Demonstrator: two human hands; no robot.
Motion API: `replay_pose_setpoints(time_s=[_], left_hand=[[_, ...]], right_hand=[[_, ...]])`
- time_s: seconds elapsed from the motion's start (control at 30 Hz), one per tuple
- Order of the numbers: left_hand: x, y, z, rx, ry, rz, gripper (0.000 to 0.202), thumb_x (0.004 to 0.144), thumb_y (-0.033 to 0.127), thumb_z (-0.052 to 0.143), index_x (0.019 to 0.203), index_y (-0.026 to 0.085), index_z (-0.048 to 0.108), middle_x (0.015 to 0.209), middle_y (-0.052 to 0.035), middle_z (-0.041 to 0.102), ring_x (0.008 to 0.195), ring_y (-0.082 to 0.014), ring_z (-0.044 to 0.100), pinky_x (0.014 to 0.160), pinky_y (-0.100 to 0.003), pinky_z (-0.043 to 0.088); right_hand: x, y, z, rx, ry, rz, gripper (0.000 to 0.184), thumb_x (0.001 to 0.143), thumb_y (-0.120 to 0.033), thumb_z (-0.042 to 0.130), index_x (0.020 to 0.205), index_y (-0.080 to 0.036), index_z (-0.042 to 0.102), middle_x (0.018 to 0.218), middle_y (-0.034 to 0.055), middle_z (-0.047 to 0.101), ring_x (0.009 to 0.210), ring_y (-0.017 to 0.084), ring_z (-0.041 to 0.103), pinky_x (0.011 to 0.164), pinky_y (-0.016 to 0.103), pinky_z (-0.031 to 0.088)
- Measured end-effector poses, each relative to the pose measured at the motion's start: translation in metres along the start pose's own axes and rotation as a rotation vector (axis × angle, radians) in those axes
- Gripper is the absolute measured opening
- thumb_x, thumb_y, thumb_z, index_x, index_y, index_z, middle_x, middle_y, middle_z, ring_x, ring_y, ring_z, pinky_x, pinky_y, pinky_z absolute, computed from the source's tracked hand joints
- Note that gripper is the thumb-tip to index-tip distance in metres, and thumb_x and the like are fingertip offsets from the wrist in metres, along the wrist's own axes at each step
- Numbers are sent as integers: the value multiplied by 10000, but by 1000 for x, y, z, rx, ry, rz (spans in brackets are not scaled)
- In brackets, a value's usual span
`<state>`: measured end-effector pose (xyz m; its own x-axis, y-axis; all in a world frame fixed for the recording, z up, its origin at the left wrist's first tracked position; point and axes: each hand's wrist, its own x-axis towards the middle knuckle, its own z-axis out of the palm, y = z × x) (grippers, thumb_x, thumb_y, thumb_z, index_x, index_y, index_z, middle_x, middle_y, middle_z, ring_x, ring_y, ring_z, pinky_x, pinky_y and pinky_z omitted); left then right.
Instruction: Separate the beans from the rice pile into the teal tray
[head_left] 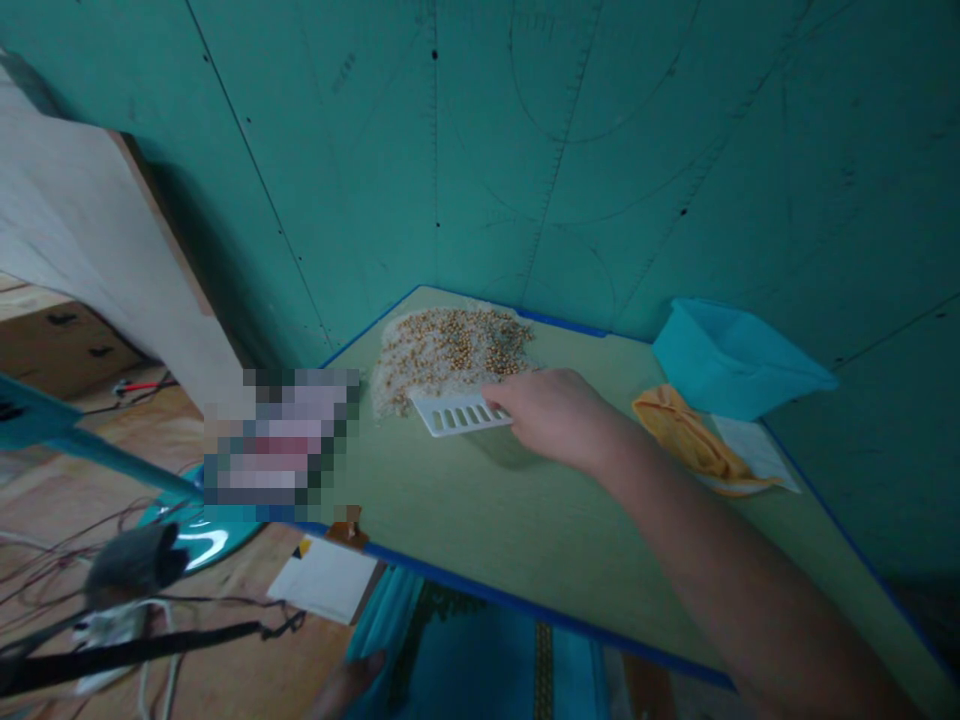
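My right hand is closed around a white slotted scoop, held low over the table at the near edge of a spread pile. The pile mixes small golden beads with whitish grains; it lies toward the back of the table. Low in the view, beside the blue cloth over the lap, my left hand shows only in part. It is dim and blurred, so its fingers are hard to make out.
The pale table has a blue edge and meets a green wall. A blue open bin, a yellow cloth and a white sheet lie at right. A pixelated item sits left. Cables and a black rod are lower left.
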<state>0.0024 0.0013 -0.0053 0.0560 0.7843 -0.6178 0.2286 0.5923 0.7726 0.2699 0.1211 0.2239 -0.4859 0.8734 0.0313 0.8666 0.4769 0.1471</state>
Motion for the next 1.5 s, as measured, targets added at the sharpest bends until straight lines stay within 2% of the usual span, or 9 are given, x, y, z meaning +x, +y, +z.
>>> replay_pose_setpoints(time_s=[0.2,0.37,0.53,0.67,0.8,0.9,1.07,1.3,1.5], left_hand=[[1,1,-1,62,22,16,206,536,405,603,377,275,621,545,-39,718,777,-387,636,795,-476,452],[-1,2,2,75,29,13,159,523,402,592,424,292,649,630,-10,738,884,-364,614,828,-422,453],[-1,6,6,104,49,21,214,537,436,561,425,276,647,643,-36,738,865,-385,618,877,-476,406],[-1,9,7,139,74,31,173,489,406,602,384,269,615,614,-72,732,852,-428,611,882,-523,381],[-1,10,5,137,79,28,210,498,426,598,362,266,593,566,-93,720,844,-454,603,878,-573,352],[-2,10,4,117,69,28,206,516,433,585,406,263,621,576,-82,724,856,-427,608,876,-542,371],[-5,10,7,84,45,29,192,523,438,569,443,278,640,655,-42,741,917,-370,598,894,-433,398],[-4,13,10,118,55,42,161,461,422,619,375,286,610,632,-44,737,879,-416,597,915,-498,368],[-3,13,10,125,57,45,182,464,450,625,364,308,570,583,18,726,859,-373,612,871,-426,433]], right_hand=[[4,9,4,-12,80,50,252,763,-168,375,893,-267,567,860,13,657,704,179,580,500,267,269],[10,13,6,-46,202,68,210,766,-147,399,820,-238,580,789,13,654,688,176,577,521,280,252],[14,15,8,-63,308,89,192,798,-153,389,811,-224,567,769,10,648,676,170,559,580,299,253],[15,17,8,-26,324,98,194,819,-160,379,838,-219,562,801,12,645,715,160,546,623,302,247],[14,17,6,0,336,98,186,831,-172,376,838,-212,557,806,14,641,748,159,540,636,301,232],[13,17,5,9,345,102,169,831,-179,388,832,-211,553,810,14,640,758,159,538,633,298,221],[14,16,4,16,394,107,146,830,-191,408,847,-210,551,813,13,638,770,166,540,641,297,221],[15,18,3,54,438,143,215,854,-180,364,930,-214,562,907,30,633,840,172,527,679,292,235],[17,25,9,71,426,174,257,851,-165,352,989,-218,563,933,44,627,872,180,517,703,296,241]])
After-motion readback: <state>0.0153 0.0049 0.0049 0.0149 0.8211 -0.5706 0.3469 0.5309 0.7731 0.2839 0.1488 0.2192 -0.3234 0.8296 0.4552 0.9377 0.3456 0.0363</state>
